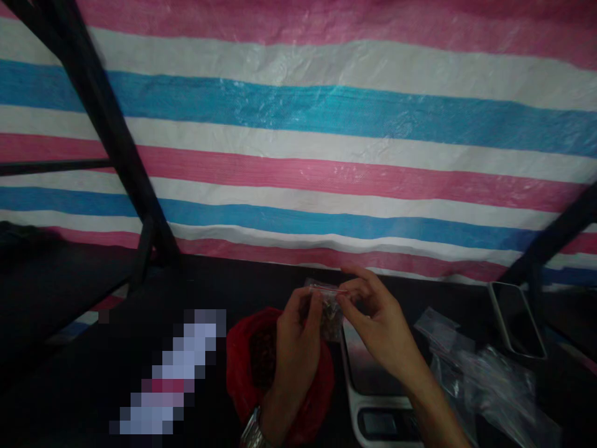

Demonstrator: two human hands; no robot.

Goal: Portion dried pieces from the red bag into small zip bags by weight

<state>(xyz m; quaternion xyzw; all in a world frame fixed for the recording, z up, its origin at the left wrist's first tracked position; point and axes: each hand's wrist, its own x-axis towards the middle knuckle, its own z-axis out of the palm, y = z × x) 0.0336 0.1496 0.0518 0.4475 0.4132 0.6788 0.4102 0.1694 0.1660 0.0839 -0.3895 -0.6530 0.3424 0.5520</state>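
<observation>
Both hands pinch a small clear bag (329,305) at its top strip: left hand (298,339) on one side, right hand (377,330) on the other, above the scale (373,379) mid-tabletop. The bag looks light, limp and slippery; best held by the strip

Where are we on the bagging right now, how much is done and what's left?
Done: no finished bags are clearly visible. In hand: the left hand and right hand hold a small clear bag with dark contents at its top edge, above the scale. Left: the red bag holds dark material, and empty clear bags lie to the right.
</observation>
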